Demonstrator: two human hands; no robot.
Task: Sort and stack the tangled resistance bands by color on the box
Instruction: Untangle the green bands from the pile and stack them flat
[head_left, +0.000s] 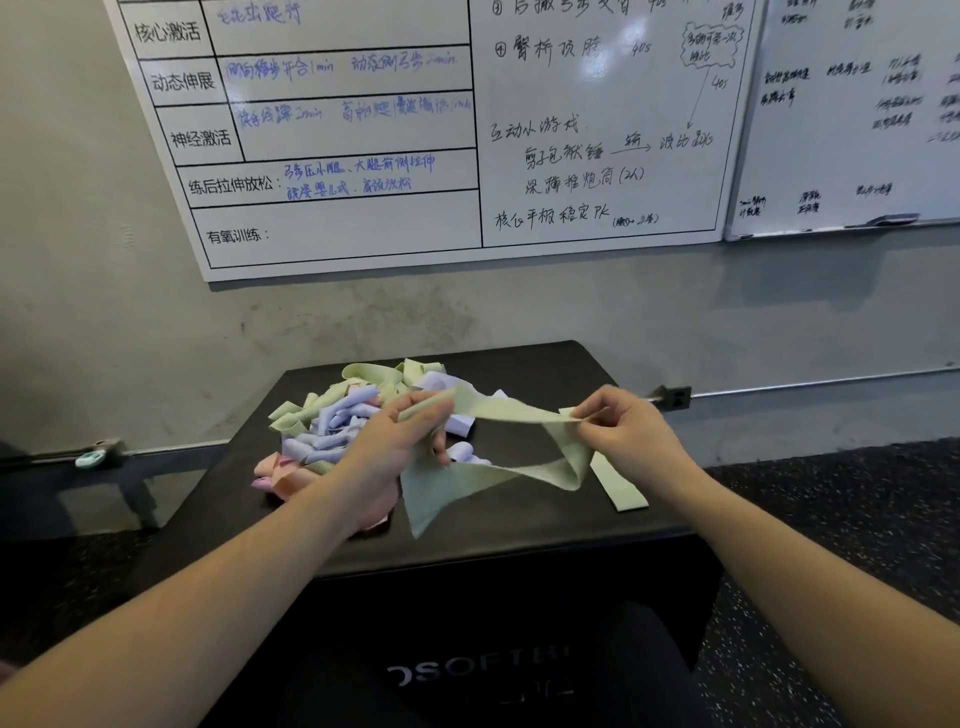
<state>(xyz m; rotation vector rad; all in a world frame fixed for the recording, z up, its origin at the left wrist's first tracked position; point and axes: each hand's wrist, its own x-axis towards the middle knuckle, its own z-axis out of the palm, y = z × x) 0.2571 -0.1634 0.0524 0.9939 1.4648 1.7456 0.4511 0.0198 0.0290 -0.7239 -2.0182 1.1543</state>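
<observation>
Both your hands hold one green band (498, 415) above the box (519, 530), stretched between them and twisted into a loop. Your left hand (400, 436) grips one end with curled fingers; your right hand (623, 426) pinches the other. The pile (332, 426) of green, purple and pink bands lies at left; one flat green band (618, 483) lies at right. Untwist it fully, then lay it flat on that one.

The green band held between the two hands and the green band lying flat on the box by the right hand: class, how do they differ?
The held green band is lifted, stretched between the left hand and right hand, and twisted. The flat green band lies untouched on the box, folded straight. Both are the same pale green.
</observation>
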